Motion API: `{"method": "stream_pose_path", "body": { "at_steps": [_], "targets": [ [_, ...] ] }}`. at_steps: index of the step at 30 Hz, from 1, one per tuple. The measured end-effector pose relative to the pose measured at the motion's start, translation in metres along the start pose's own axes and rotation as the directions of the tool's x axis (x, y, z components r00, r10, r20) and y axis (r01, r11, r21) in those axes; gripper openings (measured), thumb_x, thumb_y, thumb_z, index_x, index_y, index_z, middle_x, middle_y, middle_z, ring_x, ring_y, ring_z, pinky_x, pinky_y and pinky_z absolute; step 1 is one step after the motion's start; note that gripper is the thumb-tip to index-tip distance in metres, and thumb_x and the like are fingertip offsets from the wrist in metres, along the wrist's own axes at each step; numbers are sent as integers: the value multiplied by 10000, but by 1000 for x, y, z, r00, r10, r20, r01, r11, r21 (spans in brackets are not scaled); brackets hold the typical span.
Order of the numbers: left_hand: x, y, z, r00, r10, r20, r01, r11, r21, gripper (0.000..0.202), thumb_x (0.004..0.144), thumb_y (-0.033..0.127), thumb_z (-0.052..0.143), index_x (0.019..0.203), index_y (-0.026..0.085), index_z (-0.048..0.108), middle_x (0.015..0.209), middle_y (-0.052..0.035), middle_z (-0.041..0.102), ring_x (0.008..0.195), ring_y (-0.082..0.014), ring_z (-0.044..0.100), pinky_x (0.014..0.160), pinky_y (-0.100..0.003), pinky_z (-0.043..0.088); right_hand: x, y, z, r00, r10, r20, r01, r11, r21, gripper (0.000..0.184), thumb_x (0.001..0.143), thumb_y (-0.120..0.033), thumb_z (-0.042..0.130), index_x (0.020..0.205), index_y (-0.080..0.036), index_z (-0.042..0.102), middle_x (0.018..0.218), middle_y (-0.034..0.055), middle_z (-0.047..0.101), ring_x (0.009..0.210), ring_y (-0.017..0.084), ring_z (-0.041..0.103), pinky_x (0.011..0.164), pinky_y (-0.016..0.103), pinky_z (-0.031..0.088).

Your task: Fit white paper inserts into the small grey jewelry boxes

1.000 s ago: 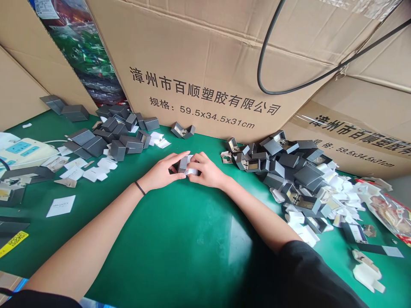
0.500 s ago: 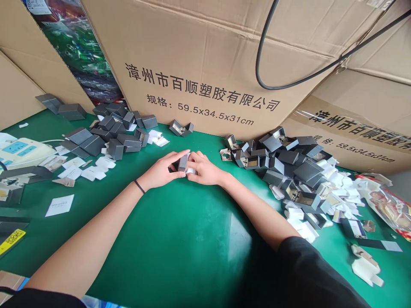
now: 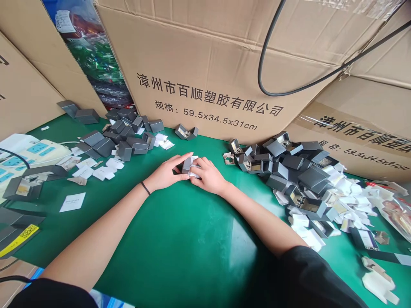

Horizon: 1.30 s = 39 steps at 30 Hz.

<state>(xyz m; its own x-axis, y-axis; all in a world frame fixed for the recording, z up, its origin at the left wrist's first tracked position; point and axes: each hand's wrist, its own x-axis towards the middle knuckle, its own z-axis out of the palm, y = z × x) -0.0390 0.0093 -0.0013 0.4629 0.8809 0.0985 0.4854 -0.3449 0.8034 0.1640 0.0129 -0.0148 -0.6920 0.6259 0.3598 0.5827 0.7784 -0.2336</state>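
In the middle of the green table, both my hands close round one small dark grey box (image 3: 186, 165). My left hand (image 3: 167, 172) grips its left side, thumb near the front and fingers behind. My right hand (image 3: 208, 174) covers the right side with bent fingers, and a white piece (image 3: 195, 161) shows by them at the box's top. The box's far side and most of its inside are hidden by my fingers. Beyond my hands, a similar box (image 3: 186, 131) stands opened against the carton.
Dark boxes (image 3: 128, 132) pile up at the back left, with white cards (image 3: 84, 172) before them. A larger heap of boxes (image 3: 290, 162) and white paper scraps (image 3: 348, 192) lies right. A power strip (image 3: 38, 149) is far left. Large cartons (image 3: 205, 55) wall the back; a black cable (image 3: 261, 55) hangs down.
My view has shifted a little, so the scene sits further right and lower. Both hands stay on the box, and more white shows at its top between my fingers.
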Motion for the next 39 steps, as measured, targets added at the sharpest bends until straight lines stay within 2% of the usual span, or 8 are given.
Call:
{"method": "stream_pose_path", "body": {
  "at_steps": [6,12,16,20,24,28,34,39],
  "targets": [
    [0,0,0,1000,-11,29,11,1000,0,702,781,420,596,1415,346,304,1347,-74,436,793,-149,555,737,-330,529,6,-3,-1,999,-16,36,19,997,-73,194,875,-312,458,908,-198,611,1024,96,486,863,210,397,710,321,355],
    [0,-2,1,999,-3,49,3,1000,3,690,810,408,560,1430,350,262,1419,-76,366,849,-155,555,787,-332,509,8,6,2,994,-64,91,70,995,-69,217,895,-337,444,930,-211,617,1006,84,475,858,204,397,722,325,359],
    [0,-2,-1,997,-6,80,7,1000,-12,698,821,399,537,1442,349,220,1453,-76,323,871,-155,558,800,-325,503,3,4,0,995,-70,67,79,988,-133,232,923,-346,407,952,-221,601,1079,97,485,956,241,395,765,369,369],
    [1,-1,-4,994,2,109,-1,1000,-5,697,824,382,518,1448,322,213,1481,-69,296,991,-187,546,835,-318,491,0,0,-2,993,-106,47,113,975,-189,262,942,-365,369,991,-202,568,1142,127,482,1078,291,355,816,427,367],
    [1,-2,-6,992,8,126,-6,1000,-15,715,818,383,529,1452,306,206,1498,-67,280,1031,-199,539,849,-322,488,0,4,-2,983,-163,89,177,969,-171,273,955,-365,338,1036,-220,555,1100,106,513,1015,255,393,794,396,380],
    [1,-5,-7,991,-1,134,3,1000,-17,729,818,390,541,1453,327,189,1499,-70,279,944,-182,561,794,-324,506,1,6,-1,988,-136,71,145,980,-139,275,951,-359,354,1009,-235,593,1108,93,512,960,235,389,789,374,380],
    [1,0,-8,989,-23,147,25,1000,-9,733,813,390,540,1454,321,191,1474,-70,325,972,-197,567,787,-321,510,4,9,2,990,-113,83,117,993,-36,262,931,-388,412,972,-244,626,1124,84,493,969,228,377,803,364,373],
    [1,-1,-8,989,1,150,4,999,-33,731,813,395,536,1453,319,193,1473,-66,323,1033,-207,550,829,-328,503,4,13,3,988,-118,97,115,993,27,224,920,-366,439,930,-238,623,1113,76,489,962,220,377,804,361,369]
  ]
}}
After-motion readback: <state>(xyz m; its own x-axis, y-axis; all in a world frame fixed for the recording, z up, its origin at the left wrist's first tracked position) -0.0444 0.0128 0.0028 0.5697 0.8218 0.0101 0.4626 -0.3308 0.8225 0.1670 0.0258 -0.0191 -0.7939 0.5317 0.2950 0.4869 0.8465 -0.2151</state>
